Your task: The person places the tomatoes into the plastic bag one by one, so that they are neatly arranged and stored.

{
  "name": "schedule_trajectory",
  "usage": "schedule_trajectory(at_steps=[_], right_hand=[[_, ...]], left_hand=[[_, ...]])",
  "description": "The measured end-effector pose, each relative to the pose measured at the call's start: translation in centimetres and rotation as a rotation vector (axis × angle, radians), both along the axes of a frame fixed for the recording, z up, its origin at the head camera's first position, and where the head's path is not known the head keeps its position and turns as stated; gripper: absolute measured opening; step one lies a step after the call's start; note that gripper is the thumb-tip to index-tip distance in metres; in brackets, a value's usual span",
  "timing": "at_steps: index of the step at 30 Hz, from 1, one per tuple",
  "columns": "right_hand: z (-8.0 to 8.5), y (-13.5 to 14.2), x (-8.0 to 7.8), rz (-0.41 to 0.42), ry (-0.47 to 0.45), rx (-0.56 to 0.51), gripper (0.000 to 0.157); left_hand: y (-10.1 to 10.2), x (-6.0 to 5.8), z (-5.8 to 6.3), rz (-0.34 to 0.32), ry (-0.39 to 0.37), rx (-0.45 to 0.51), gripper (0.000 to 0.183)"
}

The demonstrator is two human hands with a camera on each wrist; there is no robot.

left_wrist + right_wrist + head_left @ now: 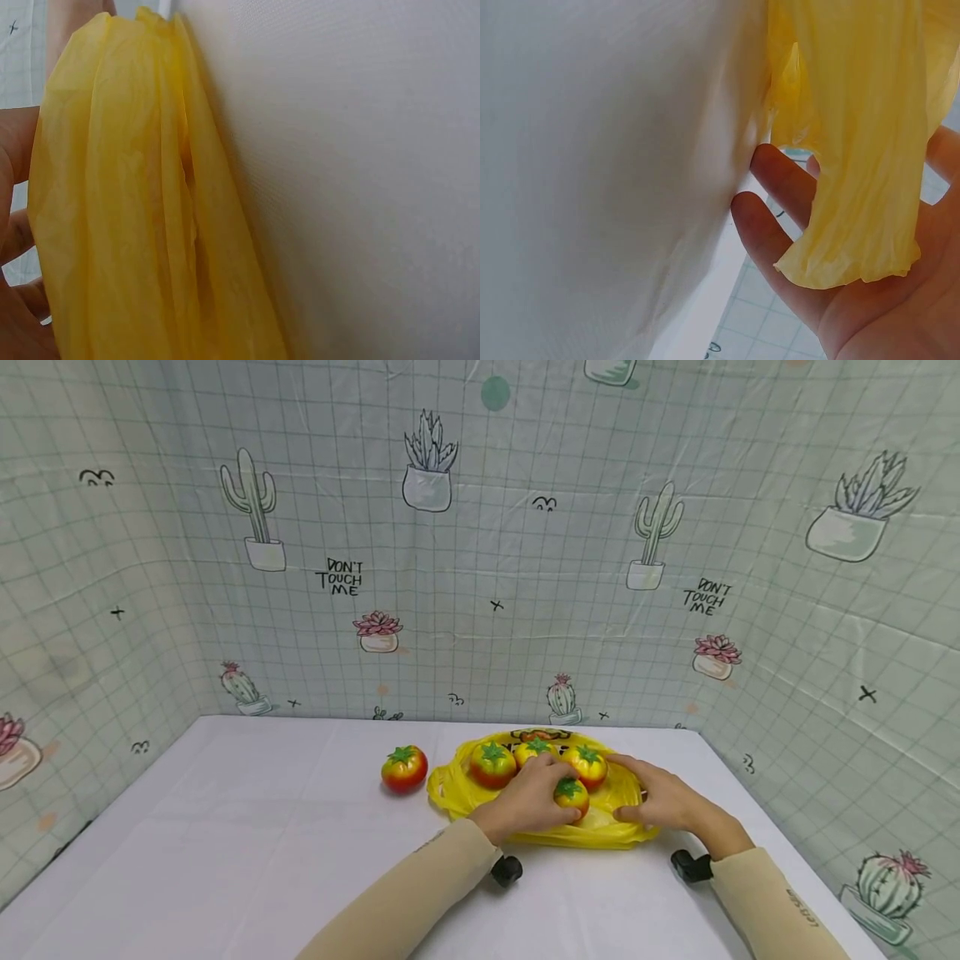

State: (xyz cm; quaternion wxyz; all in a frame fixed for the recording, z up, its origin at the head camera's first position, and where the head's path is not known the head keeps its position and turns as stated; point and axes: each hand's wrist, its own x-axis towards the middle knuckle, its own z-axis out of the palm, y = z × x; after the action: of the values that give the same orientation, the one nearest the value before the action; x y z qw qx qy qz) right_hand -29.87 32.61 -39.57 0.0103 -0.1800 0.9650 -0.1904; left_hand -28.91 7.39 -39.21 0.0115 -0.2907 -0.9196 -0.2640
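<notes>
A yellow plastic bag (600, 837) lies flattened on the table, with several red-and-yellow tomatoes on it, green leaves on top. My left hand (525, 802) grips the nearest tomato (572, 797), thumb in front and fingers curled over its far side. Behind that hand sit another tomato (492, 764) on the left and one (587, 765) on the right. At the bag's right edge, my right hand (663, 797) spreads its relaxed fingers and holds no tomato. In the right wrist view, a bag handle (862, 225) hangs in front of its palm. Bag folds (120, 187) hide most of the left fingers in the left wrist view.
One loose tomato (405, 769) stands on the white table (247, 835), left of the bag. Cloth walls (465, 568) with a cactus print rise behind and at both sides. A black wrist-worn piece (507, 870) shows under the left sleeve, another (690, 866) by the right.
</notes>
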Motion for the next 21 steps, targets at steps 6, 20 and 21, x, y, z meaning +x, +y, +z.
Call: schedule_trajectory(at_steps=[6, 20, 21], right_hand=[[0.0, -0.1, 0.0, 0.008, 0.007, 0.007, 0.082], [-0.2, 0.0, -0.1, -0.001, 0.010, 0.000, 0.081], [-0.2, 0.0, -0.1, -0.001, 0.010, 0.002, 0.081]], left_hand=[[-0.1, 0.0, 0.0, 0.004, 0.016, -0.022, 0.050], [-1.6, 0.6, 0.7, -0.024, 0.064, 0.003, 0.053], [-1.9, 0.7, 0.8, -0.027, 0.064, 0.010, 0.053]])
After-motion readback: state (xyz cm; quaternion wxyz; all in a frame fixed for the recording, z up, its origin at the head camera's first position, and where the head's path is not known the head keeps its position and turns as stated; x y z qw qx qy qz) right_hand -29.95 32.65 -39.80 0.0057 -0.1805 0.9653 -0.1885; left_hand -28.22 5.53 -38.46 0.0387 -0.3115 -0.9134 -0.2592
